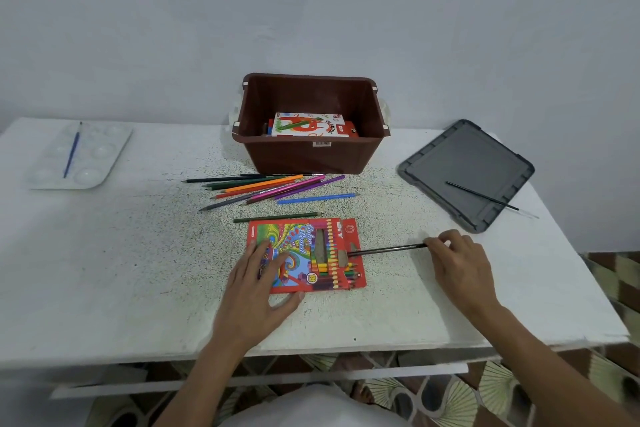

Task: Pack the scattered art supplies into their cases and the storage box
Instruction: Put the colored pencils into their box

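Pressing flat on the red pencil case (311, 255), the left hand (258, 276) keeps its fingers straight and spread, holding the case down on the bench (138, 270) in front of the brown storage box (308, 156). The right hand (457, 262), in front of the box and to its right, pinches the end of a dark pencil (388, 249) whose tip lies at the case's open end.

Between box and case lie the loose pencils (270, 187), fanned and overlapping just before the box's front wall. One blue pencil (315, 199) and one green pencil (277, 217) lie apart, nearer the case. About ten are loose in all; the overlaps prevent an exact count.

One pastel carton (308, 125) sits inside the box. One grey lid (467, 163) lies right of the box and carries one black brush (485, 198). One white palette (86, 163), well left of the box, carries one blue brush (72, 152).
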`<state>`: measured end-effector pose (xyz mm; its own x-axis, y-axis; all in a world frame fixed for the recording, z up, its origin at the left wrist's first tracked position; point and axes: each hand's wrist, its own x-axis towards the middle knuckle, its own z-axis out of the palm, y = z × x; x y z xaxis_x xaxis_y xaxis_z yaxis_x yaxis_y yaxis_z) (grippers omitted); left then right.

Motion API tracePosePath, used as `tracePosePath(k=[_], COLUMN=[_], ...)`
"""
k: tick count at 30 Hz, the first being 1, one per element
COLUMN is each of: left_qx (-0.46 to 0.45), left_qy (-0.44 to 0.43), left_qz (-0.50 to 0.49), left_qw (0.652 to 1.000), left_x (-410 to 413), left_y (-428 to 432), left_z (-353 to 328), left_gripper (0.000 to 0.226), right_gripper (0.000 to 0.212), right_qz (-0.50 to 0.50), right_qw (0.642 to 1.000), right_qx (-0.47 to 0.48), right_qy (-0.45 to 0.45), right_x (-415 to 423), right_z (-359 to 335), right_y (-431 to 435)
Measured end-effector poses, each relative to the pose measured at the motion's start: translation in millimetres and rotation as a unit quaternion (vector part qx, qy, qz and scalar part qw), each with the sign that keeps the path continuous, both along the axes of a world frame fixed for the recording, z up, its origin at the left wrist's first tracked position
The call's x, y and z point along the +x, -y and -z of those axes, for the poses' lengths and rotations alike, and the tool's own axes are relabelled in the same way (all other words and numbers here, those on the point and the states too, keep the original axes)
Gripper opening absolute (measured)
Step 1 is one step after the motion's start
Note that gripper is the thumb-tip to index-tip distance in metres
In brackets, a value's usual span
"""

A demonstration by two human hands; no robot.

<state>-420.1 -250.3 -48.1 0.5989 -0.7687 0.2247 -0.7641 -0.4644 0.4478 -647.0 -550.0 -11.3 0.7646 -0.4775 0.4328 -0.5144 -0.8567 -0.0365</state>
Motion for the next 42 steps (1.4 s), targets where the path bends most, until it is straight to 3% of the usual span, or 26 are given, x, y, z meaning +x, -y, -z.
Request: tracePosePath(k=[11, 22, 32, 42], left_qx=[-0.011, -0.001, 0.006, 0.001], left_qy=[-0.006, -0.01, -0.013, -0.008], left_qz=[0.002, -0.001, -0.001, 0.0], left_qw=[1.0, 1.0, 1.0, 1.0], left_x=[-0.4, 0.9, 0.7, 1.7], left_y=[-0.8, -0.6, -0.8, -0.7], left_z=[-1.1, 0.2, 0.9, 2.5], left_gripper=[0.066, 0.068, 0.07, 0.069], right_gripper=[0.032, 0.037, 0.025, 0.026], right_qz=[-0.008, -0.092, -0.174, -0.123], right_qw=[1.0, 0.996, 0.972, 0.944], right_qx=[-0.013, 0.009, 0.15, 0.286], right_qy=[-0.022, -0.014, 0.051, 0.112], right_x=[-6.6, 13.3, 63.2, 70.1], right_z=[-4.0, 2.5, 17.8, 23.8], right_y=[-3.4, -26.2, -72.6, -86.0])
